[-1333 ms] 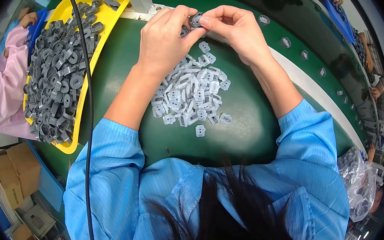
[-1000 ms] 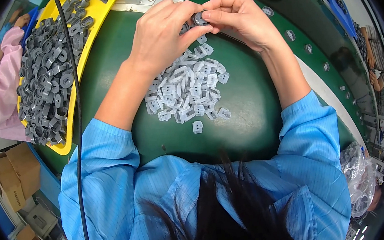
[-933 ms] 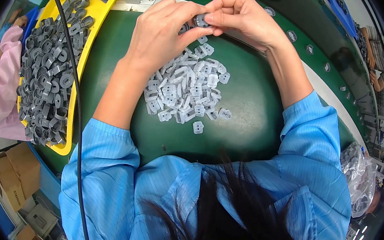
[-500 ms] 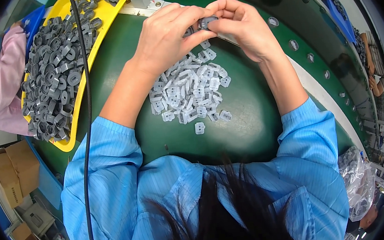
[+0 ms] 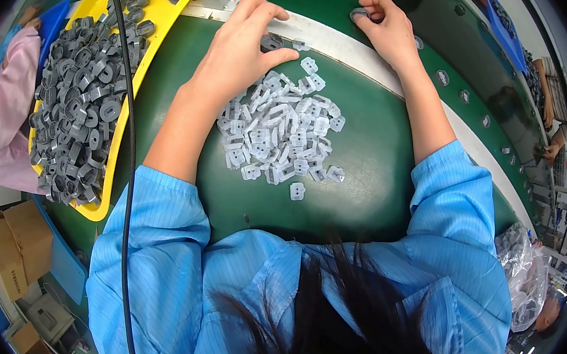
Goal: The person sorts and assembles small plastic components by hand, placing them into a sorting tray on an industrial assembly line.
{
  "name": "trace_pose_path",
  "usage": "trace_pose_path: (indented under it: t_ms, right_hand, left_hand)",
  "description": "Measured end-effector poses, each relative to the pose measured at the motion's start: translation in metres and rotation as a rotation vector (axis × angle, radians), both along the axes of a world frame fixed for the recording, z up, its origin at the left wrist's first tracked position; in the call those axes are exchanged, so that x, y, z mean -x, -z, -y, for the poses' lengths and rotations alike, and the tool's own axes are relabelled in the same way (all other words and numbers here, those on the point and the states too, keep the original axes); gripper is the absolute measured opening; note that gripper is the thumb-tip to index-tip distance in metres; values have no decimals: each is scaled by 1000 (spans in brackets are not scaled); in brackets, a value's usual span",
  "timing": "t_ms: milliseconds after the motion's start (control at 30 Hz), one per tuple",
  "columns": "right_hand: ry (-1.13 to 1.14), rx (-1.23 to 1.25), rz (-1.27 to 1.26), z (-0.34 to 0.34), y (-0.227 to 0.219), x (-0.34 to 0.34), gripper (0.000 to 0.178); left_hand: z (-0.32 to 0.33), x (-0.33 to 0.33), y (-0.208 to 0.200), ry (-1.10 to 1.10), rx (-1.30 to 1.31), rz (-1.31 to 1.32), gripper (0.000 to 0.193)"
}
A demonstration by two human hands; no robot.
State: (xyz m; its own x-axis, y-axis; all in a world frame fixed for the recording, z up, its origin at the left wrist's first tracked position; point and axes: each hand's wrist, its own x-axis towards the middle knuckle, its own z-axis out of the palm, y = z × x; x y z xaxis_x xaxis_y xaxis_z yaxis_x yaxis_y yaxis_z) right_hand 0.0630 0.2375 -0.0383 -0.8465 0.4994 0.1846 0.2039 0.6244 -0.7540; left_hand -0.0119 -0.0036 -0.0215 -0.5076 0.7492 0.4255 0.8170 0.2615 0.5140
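My right hand pinches a small grey plastic ring-shaped part between thumb and fingers, above the green belt past the white rail. My left hand is open, thumb and index finger spread apart. Another grey part shows in the gap by its palm; whether it lies on the table or touches the hand, I cannot tell. Just below my hands is a heap of translucent white plastic pieces on the green table. One clear piece lies near my left fingertips.
A yellow tray full of grey parts stands at the left, with a black cable hanging across it. The green belt curves down the right side, carrying several spaced parts. A co-worker's pink sleeve is at far left; other hands work at far right.
My hands have come apart. The right one has moved right, over the belt, with the grey part in it. My left hand's fingers have spread.
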Motion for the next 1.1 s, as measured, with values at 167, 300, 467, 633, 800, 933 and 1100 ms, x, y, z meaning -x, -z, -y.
trace_pose_path:
  t_ms: [167,300,467,633,800,933,1100]
  right_hand:
    - [-290,-204,-95,34,-29,-12,18]
    - [-625,-330,-30,59,-39,-24,19]
    - [-667,-366,8,63,-39,-27,17]
    - [-615,-79,196,60,-45,-26,14]
    - [-584,299,267,54,-47,-24,11]
    - [-499,721,23,54,-44,-19,12]
    - [-392,793,-34,62,-40,-18,16]
  left_hand:
    - [11,4,13,-180,-14,-55,51]
    - [8,4,18,-252,-75,-76,53]
    - [4,2,12,-271,-64,-42,47]
    - [1,9,16,-245,-18,-61,33]
    - [-2,3,10,-40,-305,-33,33]
    - [-8,-13,-2,-158,-169,166,23]
    - [-16,-21,2,-19,-373,344,22]
